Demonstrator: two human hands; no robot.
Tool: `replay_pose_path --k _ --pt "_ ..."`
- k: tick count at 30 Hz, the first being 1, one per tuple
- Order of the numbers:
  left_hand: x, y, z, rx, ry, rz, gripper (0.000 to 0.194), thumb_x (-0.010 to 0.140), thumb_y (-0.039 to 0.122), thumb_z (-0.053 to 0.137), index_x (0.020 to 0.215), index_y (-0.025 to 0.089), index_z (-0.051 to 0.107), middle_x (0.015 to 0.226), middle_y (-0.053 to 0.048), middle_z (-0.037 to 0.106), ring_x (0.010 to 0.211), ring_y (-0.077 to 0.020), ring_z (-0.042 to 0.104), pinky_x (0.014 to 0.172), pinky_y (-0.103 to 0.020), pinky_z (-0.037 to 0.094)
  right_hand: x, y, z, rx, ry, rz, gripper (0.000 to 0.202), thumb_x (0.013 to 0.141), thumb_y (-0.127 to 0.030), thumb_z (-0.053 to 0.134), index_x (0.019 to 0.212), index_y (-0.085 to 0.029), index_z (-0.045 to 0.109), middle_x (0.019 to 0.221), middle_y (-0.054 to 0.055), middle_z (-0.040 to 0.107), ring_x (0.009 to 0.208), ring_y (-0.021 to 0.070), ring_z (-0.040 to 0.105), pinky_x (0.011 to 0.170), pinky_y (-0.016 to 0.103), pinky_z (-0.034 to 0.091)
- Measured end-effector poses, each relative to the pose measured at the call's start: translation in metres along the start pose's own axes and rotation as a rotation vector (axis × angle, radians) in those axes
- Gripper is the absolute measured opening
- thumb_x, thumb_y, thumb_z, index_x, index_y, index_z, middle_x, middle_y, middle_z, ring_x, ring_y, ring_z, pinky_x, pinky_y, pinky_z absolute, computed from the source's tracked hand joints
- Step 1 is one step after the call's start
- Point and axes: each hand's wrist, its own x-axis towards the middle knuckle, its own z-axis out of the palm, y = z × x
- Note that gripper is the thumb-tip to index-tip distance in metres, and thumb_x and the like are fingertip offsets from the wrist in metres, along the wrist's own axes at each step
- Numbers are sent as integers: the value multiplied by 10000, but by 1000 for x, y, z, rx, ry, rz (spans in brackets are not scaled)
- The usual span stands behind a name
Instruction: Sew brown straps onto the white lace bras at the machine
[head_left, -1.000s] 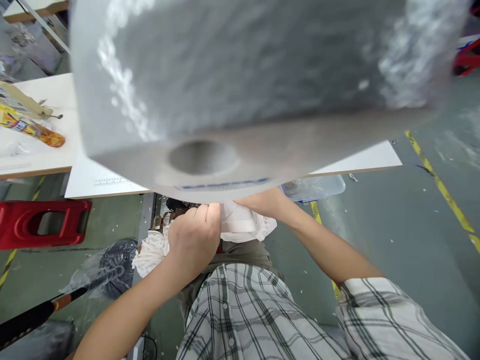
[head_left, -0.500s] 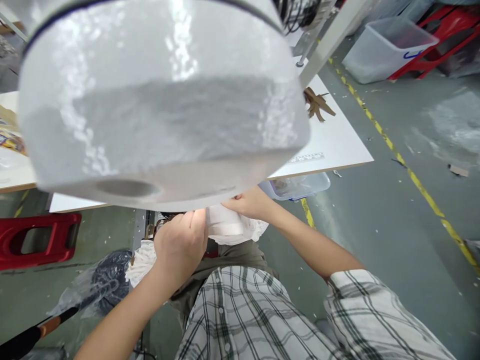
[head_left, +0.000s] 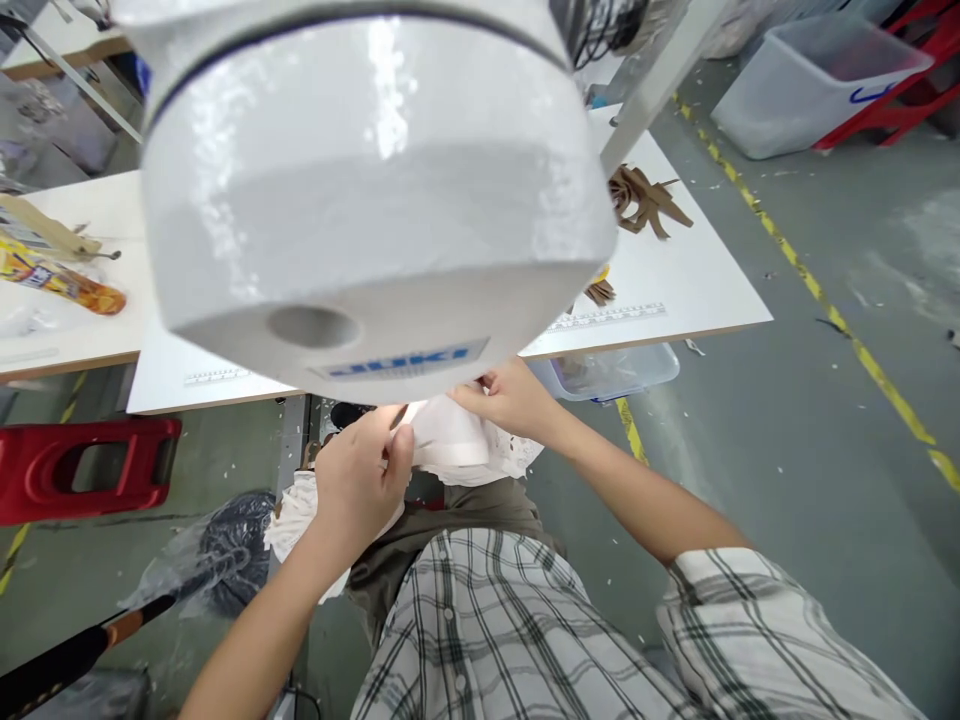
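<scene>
A large white sewing machine head (head_left: pixel 375 200) fills the upper middle of the view and hides the needle area. Just under its front edge, white fabric (head_left: pixel 456 440) hangs over the lap. My left hand (head_left: pixel 364 465) grips the left part of this fabric, thumb pressed against the fingers. On the other side, my right hand (head_left: pixel 510 400) pinches the fabric's upper right part close below the machine; some of its fingertips are partly hidden. More ruffled white fabric (head_left: pixel 296 515) hangs to the left of my left hand.
Brown strips (head_left: pixel 649 200) and a ruler (head_left: pixel 615 316) lie on the white table (head_left: pixel 705 285). A clear bin (head_left: pixel 619 370) sits below its edge. At left are an orange bottle (head_left: pixel 67 285), a red stool (head_left: pixel 82 470) and a plastic-wrapped pedal-side bundle (head_left: pixel 236 550).
The view has shifted, showing more of the left table and the machine's lettering. My left hand has turned, so its thumb now shows. Both hands still hold the white fabric.
</scene>
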Motion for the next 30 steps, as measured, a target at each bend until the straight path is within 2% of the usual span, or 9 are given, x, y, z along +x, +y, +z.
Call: replay_pose_path --k 5,10,13,18,21,23,25,27,30 --pt "-1 -11 -7 -411 -129 -259 330 934 493 522 1059 192 572 961 -61 694 813 -180 661 636 -257 490 -18 6 0 47 69 87 303 910 -367 587 1160 -197 598 947 39 643 652 119 525 621 262 443" --pt "1 -19 -15 -646 -536 -202 385 899 539 559 1034 202 686 1059 -81 720 972 -245 655 829 -345 510 -55 -28 -4 91 -108 166 287 968 -383 523 801 -176 631 689 -9 594 623 112 510 582 239 366" --pt "-12 -19 -15 -938 -619 -186 348 883 516 600 972 200 717 985 -65 728 920 -223 661 807 -322 511 -79 -58 3 275 -212 124 320 969 -407 530 745 -186 589 664 -20 556 600 104 487 557 229 362" --pt "-52 -35 -32 -1081 -362 -463 322 869 493 638 918 192 742 835 -38 723 674 -155 621 617 -269 483 -78 -76 53 439 -309 106 371 927 -544 547 917 -182 630 812 24 606 725 146 554 649 261 450" --pt "-67 -51 -46 -1018 -326 -561 322 870 482 635 948 187 740 820 -32 710 612 -138 587 548 -251 445 -54 -69 101 515 -378 92 748 745 -680 693 1286 -180 561 1240 125 589 1117 253 563 899 356 493" --pt "-70 -61 -48 -980 -352 -580 344 878 492 610 928 172 727 816 -36 694 628 -145 587 556 -253 444 -41 -62 128 770 -309 253 730 775 -690 653 1310 -204 547 1230 111 595 1100 230 575 894 345 506" --pt "-71 -70 -42 -888 -371 -573 352 891 492 577 912 168 713 819 -44 684 681 -169 603 600 -272 461 -36 -54 145 1053 -164 493 493 847 -602 622 1178 -236 605 987 40 632 868 155 602 758 274 512" --pt "-73 -77 -25 -683 -261 -557 306 878 455 591 936 177 706 871 -64 687 802 -213 623 694 -310 478 -39 -44 154 1157 5 625 331 824 -504 691 1025 -249 625 817 -19 585 713 112 557 666 233 479" --pt "-79 -80 13 -489 52 -582 255 802 400 683 935 183 691 964 -95 671 989 -260 591 843 -357 458 -54 -30 159 966 152 548 231 819 -419 718 923 -241 614 813 -26 594 734 118 580 717 258 494"
